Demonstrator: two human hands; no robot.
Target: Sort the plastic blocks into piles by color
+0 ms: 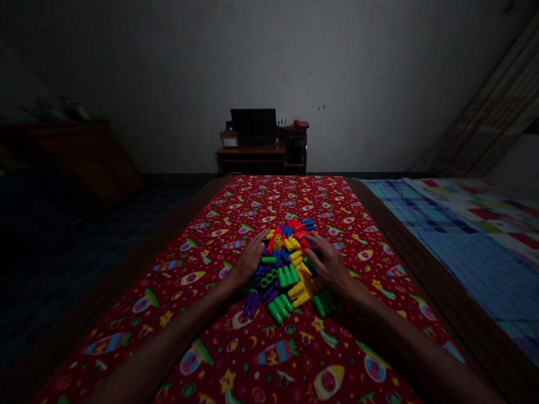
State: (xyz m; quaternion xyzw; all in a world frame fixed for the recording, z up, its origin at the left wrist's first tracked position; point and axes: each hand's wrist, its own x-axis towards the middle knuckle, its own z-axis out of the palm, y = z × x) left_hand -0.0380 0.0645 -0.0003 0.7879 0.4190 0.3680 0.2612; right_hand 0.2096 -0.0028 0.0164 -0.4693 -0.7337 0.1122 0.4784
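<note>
A heap of plastic toy pieces shaped like joined tubes lies on a red patterned cloth (177,314). Green pieces (288,275) and purple pieces (251,303) are at its near side, with yellow pieces (300,293) towards the right. Red pieces (295,225) and blue pieces (309,224) make up the far side. My left hand (249,260) rests against the left edge of the heap, fingers stretched forward. At the right edge my right hand (329,261) has its fingers apart over the pieces. Neither hand grips a piece.
A desk (252,150) with a dark monitor (253,124) and a red telephone (300,124) stands against the far wall. A blue checked bed cover (433,241) lies to the right. On the left is a wooden cabinet (80,163). The room is dim.
</note>
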